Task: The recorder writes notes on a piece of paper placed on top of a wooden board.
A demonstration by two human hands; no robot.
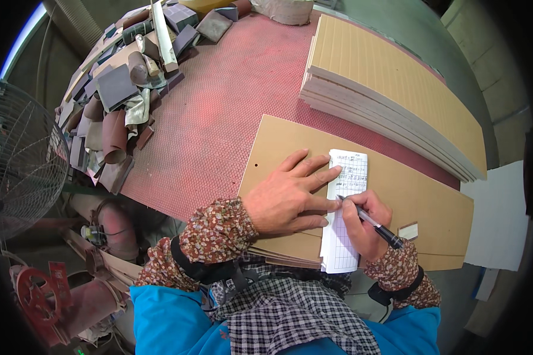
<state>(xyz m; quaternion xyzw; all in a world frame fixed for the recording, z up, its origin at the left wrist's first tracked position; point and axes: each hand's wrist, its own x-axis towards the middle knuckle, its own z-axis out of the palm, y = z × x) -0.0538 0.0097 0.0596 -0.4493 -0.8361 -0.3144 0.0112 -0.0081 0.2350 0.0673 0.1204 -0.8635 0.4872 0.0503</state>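
Observation:
My right hand [367, 223] grips a black-and-clear pen [380, 229], its tip on a narrow white sheet of gridded paper [341, 245]. Handwriting fills the upper rows of the sheet; the lower rows look blank. Fingers spread, my left hand [293, 195] lies flat, its fingertips resting on the paper's left edge. Under both hands is a tan board [278, 133], the top one of a low stack, with a small dark hole near its left end. A small pale label or chip [408, 231] lies on the board to the right of my right hand.
A taller stack of tan boards [391, 77] stands at the back right of the red textured tabletop [219, 94]. Sanding blocks and abrasive rolls [115, 89] are heaped at the far left. A wire-caged fan [26, 160] stands left; a white sheet [497, 219] is at right.

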